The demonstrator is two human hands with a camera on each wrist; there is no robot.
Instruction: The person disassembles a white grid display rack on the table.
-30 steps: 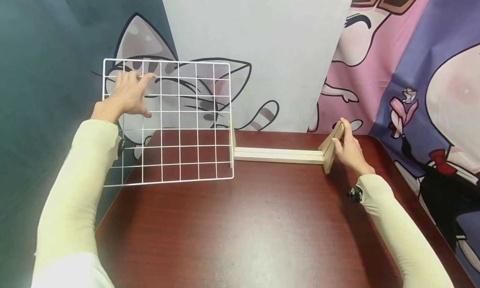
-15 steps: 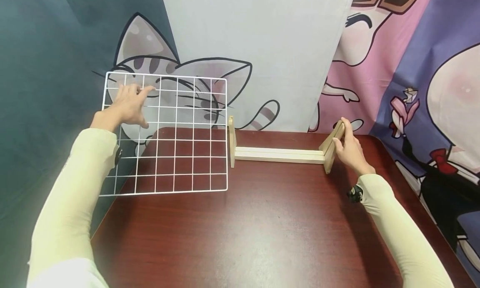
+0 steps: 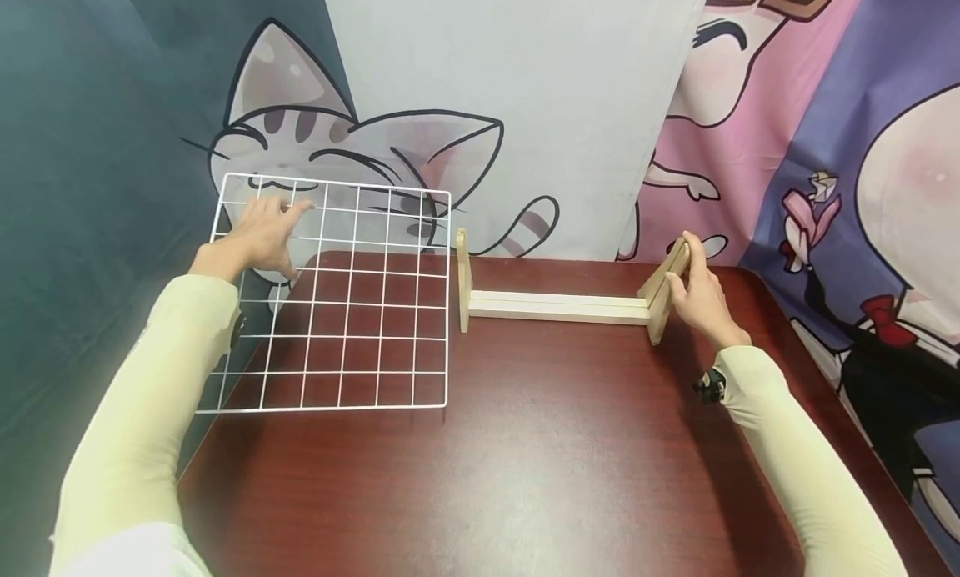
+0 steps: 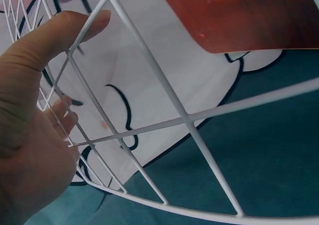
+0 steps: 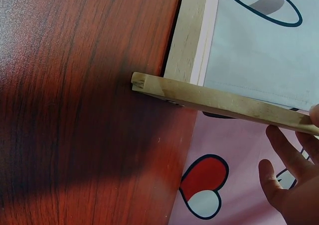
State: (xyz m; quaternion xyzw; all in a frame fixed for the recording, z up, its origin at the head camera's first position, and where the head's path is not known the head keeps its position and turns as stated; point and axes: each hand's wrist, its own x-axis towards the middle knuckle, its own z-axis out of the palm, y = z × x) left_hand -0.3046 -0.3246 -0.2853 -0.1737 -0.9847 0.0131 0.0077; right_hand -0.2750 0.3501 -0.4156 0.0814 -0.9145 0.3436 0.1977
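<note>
My left hand (image 3: pixel 258 237) holds a white wire grid panel (image 3: pixel 347 304) near its left edge, above the left part of the table. In the left wrist view the thumb (image 4: pixel 75 28) lies across the wires and the other fingers are at the mesh. The panel tilts, its top edge farther back. To its right stands a wooden stand with a grooved crossbar (image 3: pixel 555 308), a left end piece (image 3: pixel 463 281) and a slanted right end piece (image 3: pixel 663 293). My right hand (image 3: pixel 703 298) grips the right end piece's upper part; the right wrist view shows fingertips at its edge (image 5: pixel 219 103).
The dark red-brown table (image 3: pixel 525 460) has rounded back corners. Close behind it hangs a printed cloth (image 3: pixel 585 118) with cartoon cats, and a green cloth (image 3: pixel 90 185) hangs at the left. The panel's right edge is close beside the stand's left end piece.
My left hand has lowered the grid panel, and its top edge has tipped back. The panel has shifted slightly left, off the stand's left end piece. My right hand and the stand stay put.
</note>
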